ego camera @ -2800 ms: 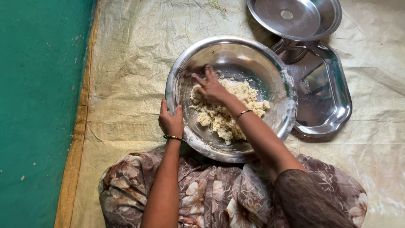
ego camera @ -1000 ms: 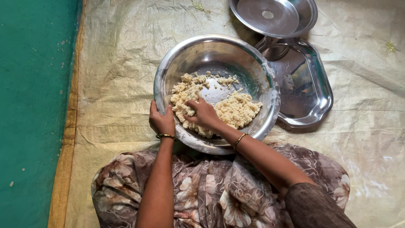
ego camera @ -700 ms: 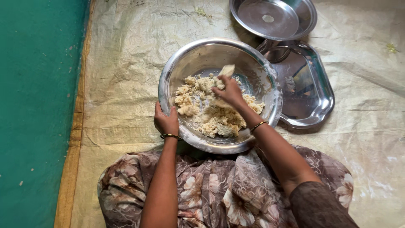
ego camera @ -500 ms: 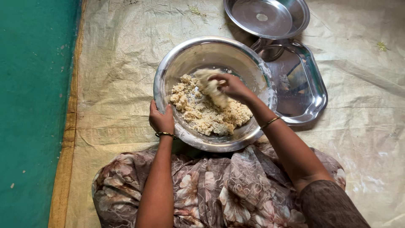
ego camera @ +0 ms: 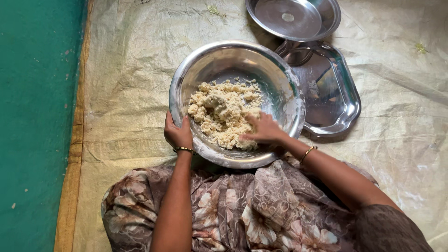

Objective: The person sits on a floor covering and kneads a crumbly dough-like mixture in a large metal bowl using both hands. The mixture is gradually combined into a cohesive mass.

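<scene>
A large steel bowl [ego camera: 280, 74] sits on the floor sheet before my knees. Crumbly pale dough [ego camera: 224, 109] fills its middle. My left hand [ego camera: 178, 133] grips the bowl's near-left rim, thumb inside. My right hand [ego camera: 263, 129] is inside the bowl at the near-right edge of the dough, fingers pressed into the crumbs and dusted with flour. A gold bangle sits on each wrist.
A rectangular steel tray [ego camera: 333, 93] lies right of the bowl, touching it. A round steel plate [ego camera: 294, 17] rests beyond, overlapping the tray's far end. All stand on a yellowish plastic sheet [ego camera: 126, 70]; green floor [ego camera: 37, 116] lies to the left. My floral-clothed lap [ego camera: 242, 210] is below.
My right hand has swept from the far middle of the dough back to the near-right side of the bowl. The left hand has kept its grip on the rim.
</scene>
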